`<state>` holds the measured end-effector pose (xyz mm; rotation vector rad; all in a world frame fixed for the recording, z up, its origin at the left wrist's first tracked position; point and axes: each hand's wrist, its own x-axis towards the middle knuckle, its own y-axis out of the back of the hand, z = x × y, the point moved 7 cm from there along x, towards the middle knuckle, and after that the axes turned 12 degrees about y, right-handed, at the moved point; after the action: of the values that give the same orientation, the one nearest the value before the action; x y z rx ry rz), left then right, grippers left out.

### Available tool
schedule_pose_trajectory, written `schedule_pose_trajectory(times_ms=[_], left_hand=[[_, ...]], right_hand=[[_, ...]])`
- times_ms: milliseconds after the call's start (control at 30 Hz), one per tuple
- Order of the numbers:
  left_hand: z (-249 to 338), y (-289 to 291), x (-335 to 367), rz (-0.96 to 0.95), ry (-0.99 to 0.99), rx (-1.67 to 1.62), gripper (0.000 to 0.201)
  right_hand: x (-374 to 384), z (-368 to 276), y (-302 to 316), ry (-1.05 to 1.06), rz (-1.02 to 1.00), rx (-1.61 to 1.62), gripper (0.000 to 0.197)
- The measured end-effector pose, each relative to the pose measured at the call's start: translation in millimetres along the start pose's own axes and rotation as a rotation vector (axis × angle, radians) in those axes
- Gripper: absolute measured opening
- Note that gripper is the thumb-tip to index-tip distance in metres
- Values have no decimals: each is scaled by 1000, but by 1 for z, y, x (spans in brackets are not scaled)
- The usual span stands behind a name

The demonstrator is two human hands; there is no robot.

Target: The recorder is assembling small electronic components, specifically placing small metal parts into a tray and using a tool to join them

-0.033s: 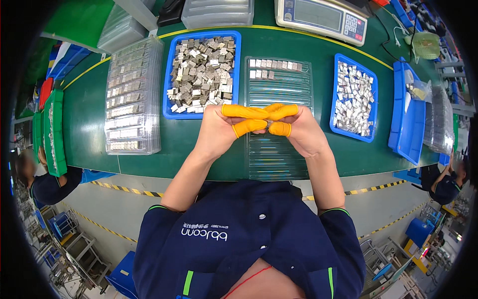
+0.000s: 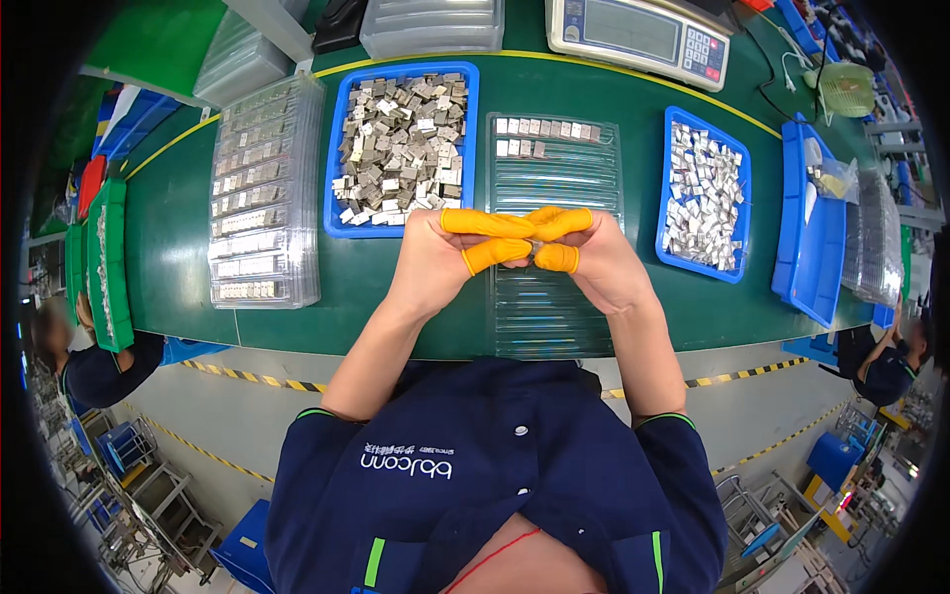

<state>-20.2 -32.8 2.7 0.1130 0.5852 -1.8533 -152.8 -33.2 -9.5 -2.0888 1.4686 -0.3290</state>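
Note:
My left hand (image 2: pixel 442 253) and my right hand (image 2: pixel 598 255) meet in front of me, with yellow-orange covers on the fingers. Thumbs and fingers are pinched together at the tips. A small greyish bit shows between them, mostly hidden, and I cannot tell its kind. Beneath the hands lies a transparent ribbed plastic tray (image 2: pixel 554 188), with small metal-and-white blocks (image 2: pixel 547 129) along its two far rows. Left of it, a blue bin (image 2: pixel 331 188) holds many loose metallic blocks (image 2: pixel 404 144). On the right, a smaller blue bin (image 2: pixel 660 213) contains many small white pieces (image 2: pixel 705 198).
Stacked transparent trays (image 2: pixel 262 198) filled with rows of blocks stand at the left. A digital scale (image 2: pixel 638 40) and a transparent box (image 2: pixel 432 28) are at the back. Farther right stands another blue bin (image 2: pixel 807 247). Other people sit at both sides by the green table (image 2: pixel 168 267).

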Motion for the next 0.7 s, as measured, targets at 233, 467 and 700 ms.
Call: schedule_pose_trajectory(times_ms=[233, 467, 700], left_hand=[[-4, 14, 17, 257, -110, 67, 20], [-19, 7, 22, 208, -8, 318, 19], [-23, -4, 24, -4, -29, 271, 14]], right_hand=[[2, -42, 1, 638, 210, -996, 17], [-8, -44, -27, 923, 71, -1388, 23], [1, -40, -11, 644, -16, -1251, 42]])
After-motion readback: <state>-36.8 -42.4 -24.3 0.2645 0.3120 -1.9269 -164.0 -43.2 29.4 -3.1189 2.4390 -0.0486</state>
